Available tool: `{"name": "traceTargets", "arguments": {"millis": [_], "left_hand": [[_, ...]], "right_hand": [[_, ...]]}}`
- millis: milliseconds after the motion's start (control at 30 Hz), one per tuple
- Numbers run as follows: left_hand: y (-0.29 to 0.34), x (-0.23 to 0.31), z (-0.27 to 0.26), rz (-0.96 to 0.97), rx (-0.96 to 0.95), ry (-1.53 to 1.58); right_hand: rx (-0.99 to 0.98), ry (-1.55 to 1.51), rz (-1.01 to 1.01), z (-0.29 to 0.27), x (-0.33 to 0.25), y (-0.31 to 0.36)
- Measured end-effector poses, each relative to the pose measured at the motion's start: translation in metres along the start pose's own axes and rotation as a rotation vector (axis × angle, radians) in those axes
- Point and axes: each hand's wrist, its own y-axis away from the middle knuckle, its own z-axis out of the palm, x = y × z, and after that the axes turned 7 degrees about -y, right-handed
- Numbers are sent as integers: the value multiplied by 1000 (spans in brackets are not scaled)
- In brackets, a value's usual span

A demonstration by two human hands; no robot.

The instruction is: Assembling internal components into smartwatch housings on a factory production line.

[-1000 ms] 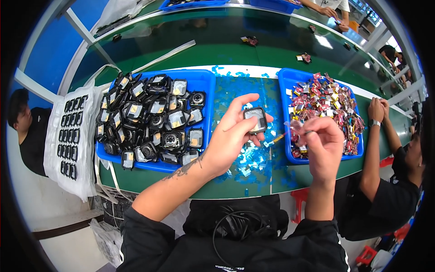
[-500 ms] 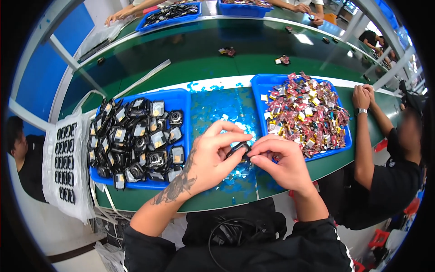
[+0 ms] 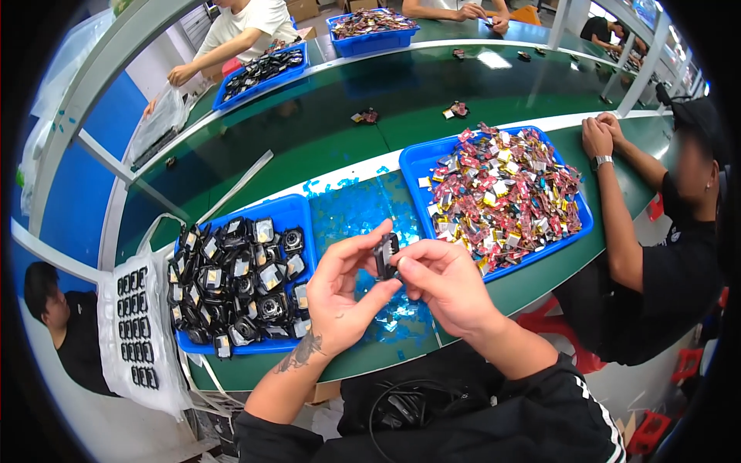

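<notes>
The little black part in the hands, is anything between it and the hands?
No. Both hands already pinch the small black part: the left hand grips it from the left, the right hand from the right, above the blue-littered table. Nothing visible sits between fingers and part.

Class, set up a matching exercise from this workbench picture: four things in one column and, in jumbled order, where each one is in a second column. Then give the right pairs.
1. small black part
2. left blue tray
3. right blue tray
4. white sheet of black parts

A. full of colourful small packets
B. hanging off the bench's left end
C. pinched between the left hand and right hand
D. full of black parts

Pairs: 1-C, 2-D, 3-A, 4-B
</notes>
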Motion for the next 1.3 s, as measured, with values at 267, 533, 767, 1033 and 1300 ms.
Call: {"name": "traceTargets", "arguments": {"millis": [267, 533, 767, 1033, 1300], "left_hand": [[-2, -13, 0, -279, 197, 304], [-2, -6, -2, -400, 20, 389], [1, -9, 3, -340, -61, 279], [2, -9, 4, -328, -38, 246], [4, -8, 5, -341, -61, 204]], "right_hand": [[4, 401, -303, 0, 2, 5], [30, 1054, -524, 3, -16, 5], [98, 973, -545, 8, -13, 1], [103, 981, -534, 12, -12, -6], [101, 988, -517, 11, -14, -7]]}}
